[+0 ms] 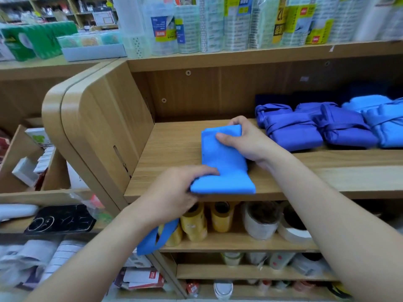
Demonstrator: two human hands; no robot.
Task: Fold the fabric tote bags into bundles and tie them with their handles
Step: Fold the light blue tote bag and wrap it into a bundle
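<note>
A light blue fabric tote bag (224, 164), folded into a narrow strip, lies on the wooden shelf (170, 149). My left hand (176, 190) grips its near end at the shelf's front edge. The bag's blue handles (157, 238) hang down below that hand. My right hand (244, 138) grips the far end, fingers curled over the top and thumb pressing on the fabric. Several tied bundles, dark blue (292, 129) and light blue (386, 125), lie in a row at the right of the shelf.
The shelf's curved wooden side panel (91, 123) stands at the left. Tape rolls (196, 223) fill the shelf below. Packaged rolls (218, 22) line the shelf above. A black phone (61, 221) lies on a lower ledge at the left.
</note>
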